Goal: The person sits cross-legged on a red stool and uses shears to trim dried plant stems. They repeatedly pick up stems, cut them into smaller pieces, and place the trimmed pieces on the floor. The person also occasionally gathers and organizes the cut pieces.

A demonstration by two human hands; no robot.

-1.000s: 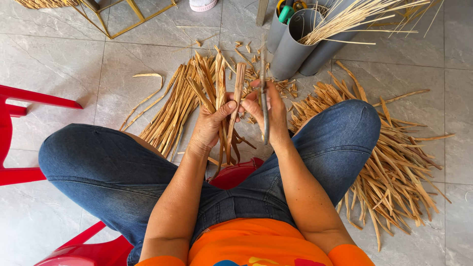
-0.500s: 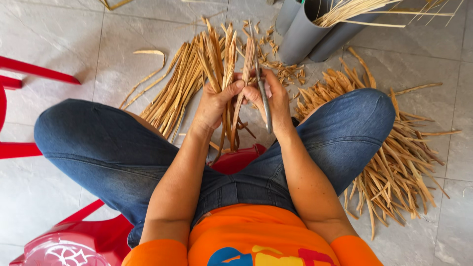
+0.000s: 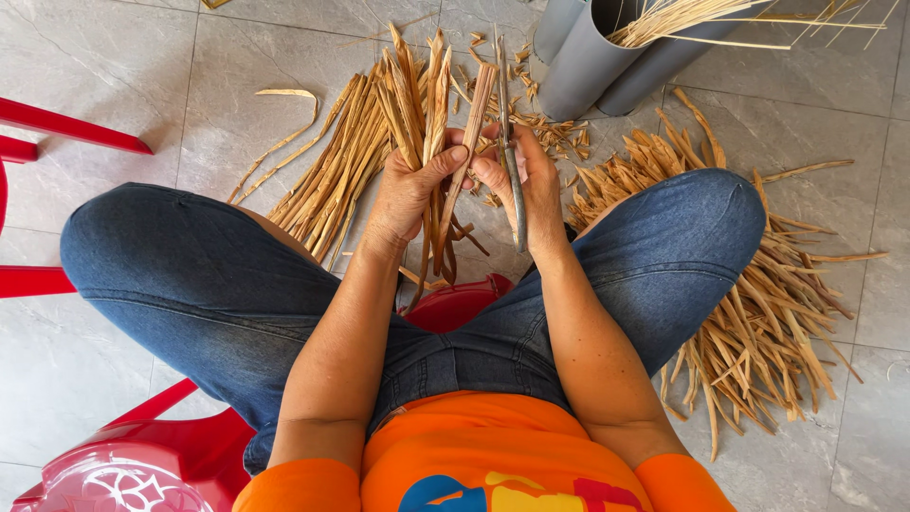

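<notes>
Grey stone-look floor tiles (image 3: 114, 114) spread beneath us, strewn with dry plant matter. Above our lap we hold one tan strip (image 3: 471, 142) nearly upright in the view, its long axis running from our hands away toward the far tiles, leaning slightly right at the top. Our left hand (image 3: 409, 194) is clenched around a small bundle of strips (image 3: 434, 114), the thumb pressing the single strip against it. Our right hand (image 3: 533, 190) grasps a slim knife (image 3: 510, 161), its blade lying almost parallel to the strip and just beside it, tip pointing away from us.

Beyond the hands, a long sheaf of strips (image 3: 332, 180) lies on the floor to the left, and a rougher pile of husks (image 3: 758, 303) fans out around our right knee. Two grey tubes (image 3: 588, 66) stand at the top, holding thin pale sticks (image 3: 701, 14). Red plastic furniture (image 3: 66, 133) sits at the left edge.

Tube tops and the furniture are cut off by the frame; where the blade meets the strip, we cannot tell.
</notes>
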